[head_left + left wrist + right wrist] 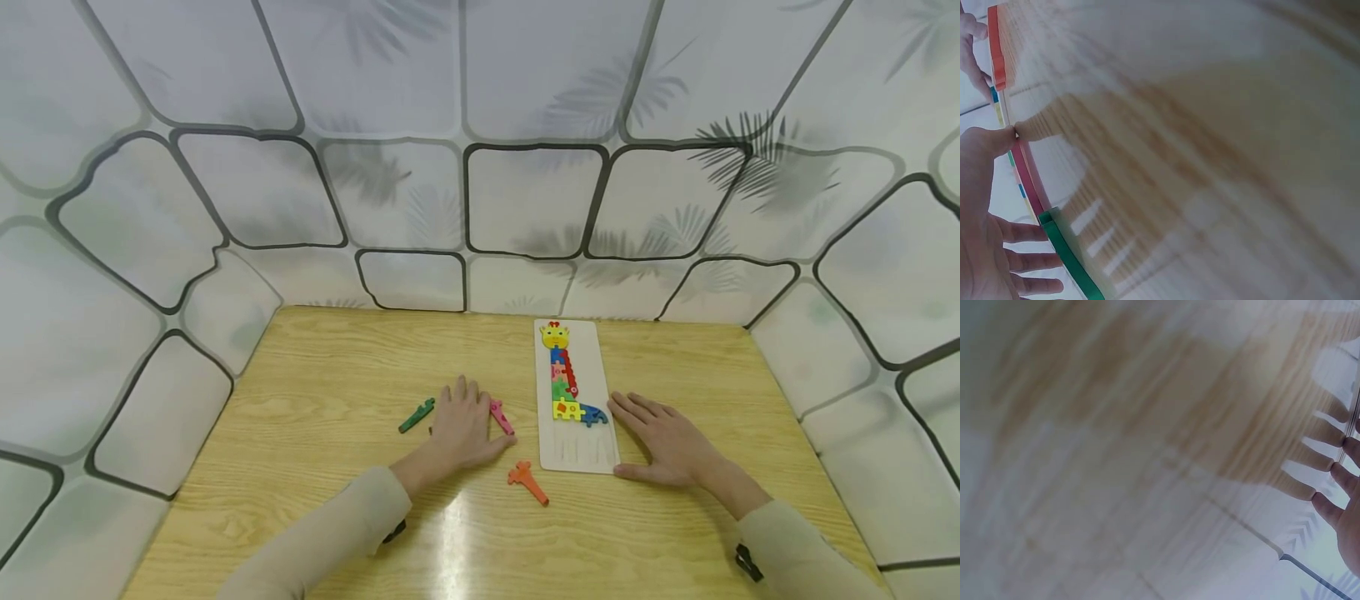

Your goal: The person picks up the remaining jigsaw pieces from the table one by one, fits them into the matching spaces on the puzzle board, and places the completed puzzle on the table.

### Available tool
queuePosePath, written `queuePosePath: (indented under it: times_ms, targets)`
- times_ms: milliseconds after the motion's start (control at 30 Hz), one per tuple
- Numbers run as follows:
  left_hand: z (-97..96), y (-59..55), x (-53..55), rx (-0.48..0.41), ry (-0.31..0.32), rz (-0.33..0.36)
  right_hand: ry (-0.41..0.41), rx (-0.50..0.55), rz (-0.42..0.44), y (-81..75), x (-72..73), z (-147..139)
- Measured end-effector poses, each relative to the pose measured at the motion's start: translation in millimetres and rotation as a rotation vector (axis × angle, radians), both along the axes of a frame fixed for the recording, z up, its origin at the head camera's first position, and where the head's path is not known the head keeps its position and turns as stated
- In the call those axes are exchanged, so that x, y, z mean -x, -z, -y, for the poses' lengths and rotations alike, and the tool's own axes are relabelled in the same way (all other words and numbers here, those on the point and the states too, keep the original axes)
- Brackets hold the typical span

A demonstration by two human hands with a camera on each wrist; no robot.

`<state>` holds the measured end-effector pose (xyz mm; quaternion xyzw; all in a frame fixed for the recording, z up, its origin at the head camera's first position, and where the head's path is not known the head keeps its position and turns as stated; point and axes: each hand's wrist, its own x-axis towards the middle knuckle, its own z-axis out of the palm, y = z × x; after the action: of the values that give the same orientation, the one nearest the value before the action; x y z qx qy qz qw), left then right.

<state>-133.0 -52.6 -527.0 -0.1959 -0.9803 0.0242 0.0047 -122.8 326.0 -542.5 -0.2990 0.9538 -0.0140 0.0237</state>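
Note:
A pale puzzle board (577,454) lies on the table with a giraffe figure (559,379) partly filled in: yellow head, several coloured neck pieces, a yellow piece and a blue piece low down. My left hand (461,427) rests palm down left of the board, fingers extended, between a green puzzle piece (416,415) and a pink puzzle piece (502,417). Nearer me lies an orange puzzle piece (529,482). Spread flat, my right hand (666,442) lies at the board's right edge; whether its fingertips touch the board I cannot tell.
The wooden table (337,358) meets a stone-patterned wall (408,192) at the back and on both sides. A tiny dark bit shows beside the left hand, too small to identify. Both forearms, in light sleeves, reach in from the front.

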Motion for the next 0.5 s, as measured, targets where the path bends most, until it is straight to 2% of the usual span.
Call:
queuePosePath:
  times_ms: [300,500]
  targets:
    - [1.1,4.4,5.5,-0.012,0.02,0.012,-0.001,-0.01,-0.007,2.5,1.3,-1]
    - [4.6,3.1,11.1,-0.02,0.052,-0.017,-0.001,-0.012,-0.008,0.4,1.0,0]
